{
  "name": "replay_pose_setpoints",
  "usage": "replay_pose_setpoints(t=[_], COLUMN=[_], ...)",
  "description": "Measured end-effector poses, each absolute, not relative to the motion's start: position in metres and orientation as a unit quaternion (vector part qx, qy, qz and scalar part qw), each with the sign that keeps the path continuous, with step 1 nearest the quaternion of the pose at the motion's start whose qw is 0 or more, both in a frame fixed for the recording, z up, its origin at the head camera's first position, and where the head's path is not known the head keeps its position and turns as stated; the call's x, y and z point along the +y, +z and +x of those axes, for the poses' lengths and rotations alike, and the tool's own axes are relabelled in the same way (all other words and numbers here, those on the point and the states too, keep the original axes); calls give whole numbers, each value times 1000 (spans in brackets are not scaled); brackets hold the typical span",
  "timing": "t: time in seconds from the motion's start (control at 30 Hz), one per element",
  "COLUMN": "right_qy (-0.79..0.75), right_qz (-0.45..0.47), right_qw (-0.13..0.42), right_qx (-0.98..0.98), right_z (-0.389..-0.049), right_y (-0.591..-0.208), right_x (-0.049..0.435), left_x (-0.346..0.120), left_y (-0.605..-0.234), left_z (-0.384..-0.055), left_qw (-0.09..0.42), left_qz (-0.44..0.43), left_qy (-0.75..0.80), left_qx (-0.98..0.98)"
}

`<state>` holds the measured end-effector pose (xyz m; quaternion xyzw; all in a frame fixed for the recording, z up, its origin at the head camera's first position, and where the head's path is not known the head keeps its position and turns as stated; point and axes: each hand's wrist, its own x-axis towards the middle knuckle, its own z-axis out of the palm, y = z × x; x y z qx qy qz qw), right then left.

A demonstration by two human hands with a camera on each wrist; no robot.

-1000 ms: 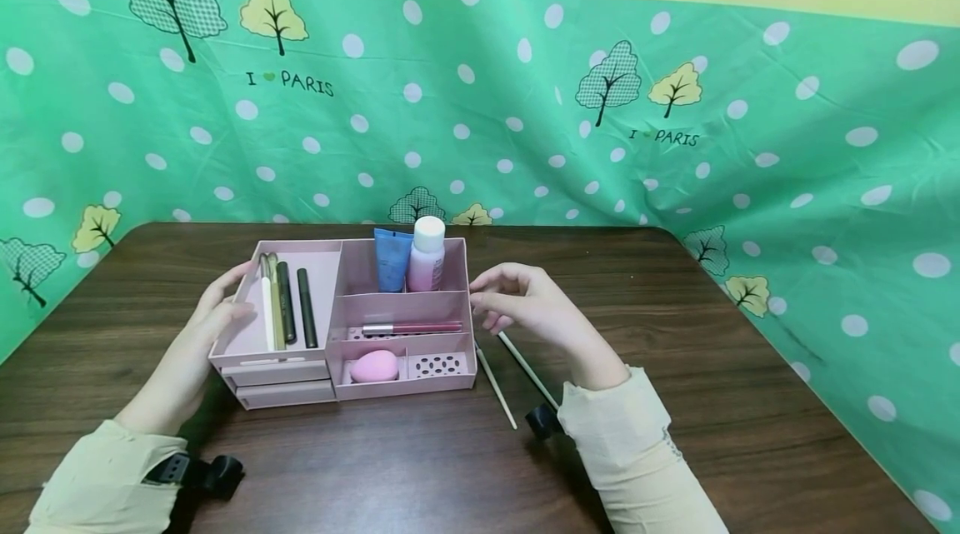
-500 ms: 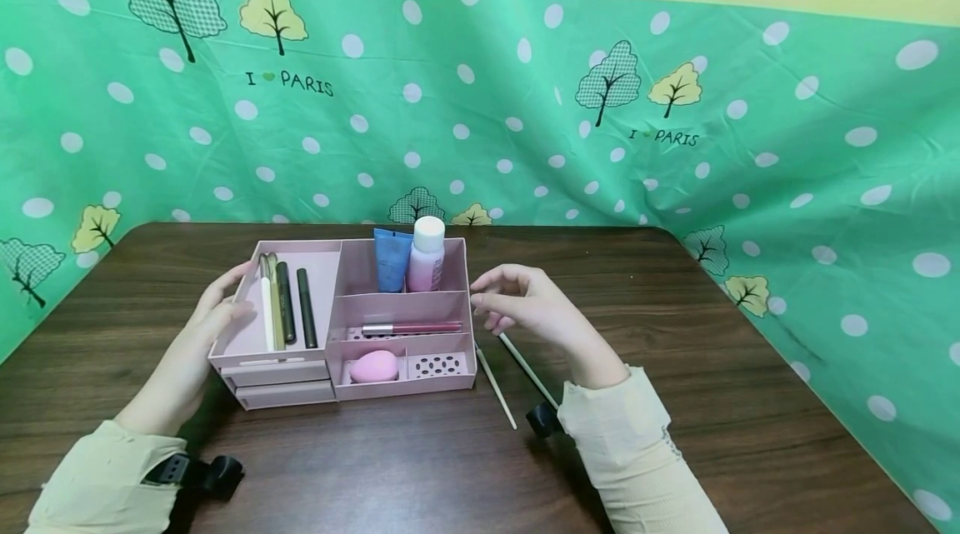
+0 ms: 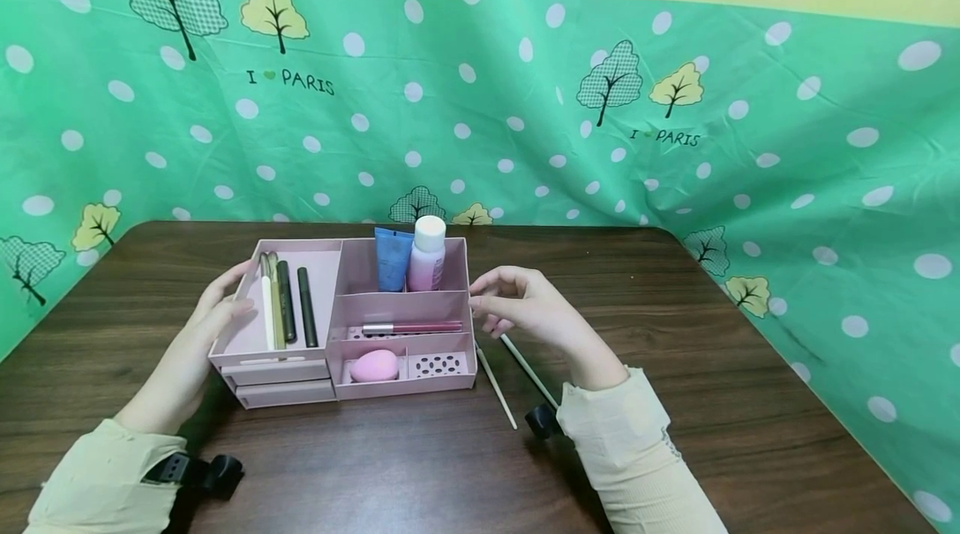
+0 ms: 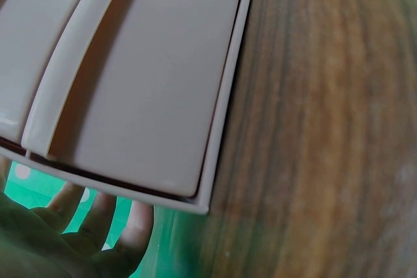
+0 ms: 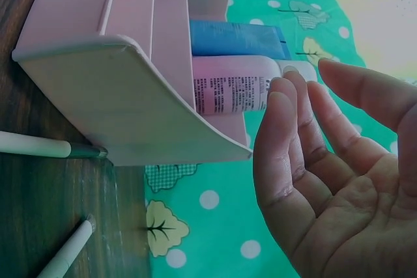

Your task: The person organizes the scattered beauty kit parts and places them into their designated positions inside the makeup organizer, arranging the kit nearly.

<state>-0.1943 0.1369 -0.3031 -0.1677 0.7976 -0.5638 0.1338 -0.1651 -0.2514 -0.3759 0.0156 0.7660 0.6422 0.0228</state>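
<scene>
A pink desktop organizer [image 3: 405,390] stands on the table in the head view. My left hand [image 3: 210,313] lies along its left side, thumb at the upper edge; in the left wrist view, relaxed fingers [image 4: 133,229] spread beside the drawer front [image 4: 156,83]. At the organizer's right side is my right hand [image 3: 521,301], fingertips right at the wall. In the right wrist view its fingers are loosely bent with nothing between them. The organizer holds a blue tube [image 3: 392,259], a white-capped pink bottle [image 3: 427,259], a pink makeup sponge [image 3: 375,366], a slim reddish tube [image 3: 420,327] and several pen-like sticks [image 3: 287,305].
Two thin white-handled brushes lie on the dark wood table [image 3: 360,476] at the organizer's right, the nearer brush [image 3: 495,388] beside its corner and the other brush [image 3: 528,371] under the right forearm. Behind the table hangs a green dotted cloth [image 3: 525,142].
</scene>
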Motion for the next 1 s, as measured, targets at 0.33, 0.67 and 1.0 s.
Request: replay_pose_setpoints(t=[0.33,0.67,1.0], right_qy=[-571,-564,-545], right_qz=[-172,-178,-187], right_qw=[144,148,144], right_qx=[789,793,804], right_z=[-193,-193,-194], right_y=[-304,-305,-311], right_x=[134,132,129], left_x=[-252,-251,-250], left_y=[-376,-375,-375], left_z=[-166,-165,-166], left_qw=[17,18,18], left_qz=[20,18,18], left_qy=[638,645,648], left_qx=[770,764,761])
